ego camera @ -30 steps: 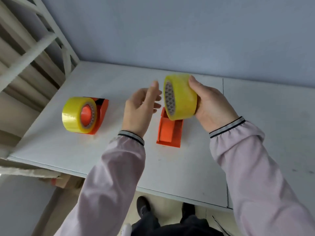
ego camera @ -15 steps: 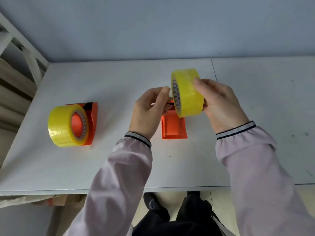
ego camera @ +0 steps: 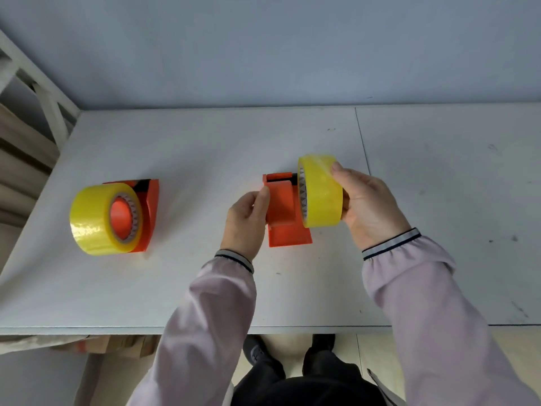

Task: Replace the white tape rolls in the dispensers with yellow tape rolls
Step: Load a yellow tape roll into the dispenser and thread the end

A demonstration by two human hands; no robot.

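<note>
An orange tape dispenser [ego camera: 282,212] stands on the white table [ego camera: 205,148] in the middle. My left hand [ego camera: 247,221] grips its left side. My right hand [ego camera: 366,206] holds a yellow tape roll [ego camera: 320,191] upright against the dispenser's right side, at its hub. At the left stands a second orange dispenser [ego camera: 150,206] with another yellow tape roll [ego camera: 101,219] mounted on its orange hub. No white roll is in view.
A grey wall rises behind the table. A white frame [ego camera: 38,92] with wooden slats stands at the far left. A seam [ego camera: 363,148] divides the tabletop to the right. Cardboard [ego camera: 117,345] lies under the front edge, and my shoes show below.
The right hand has lowered the yellow roll from above the dispenser to its right side. The left hand has come down and taken hold of the dispenser. The camera has tilted more squarely over the table.
</note>
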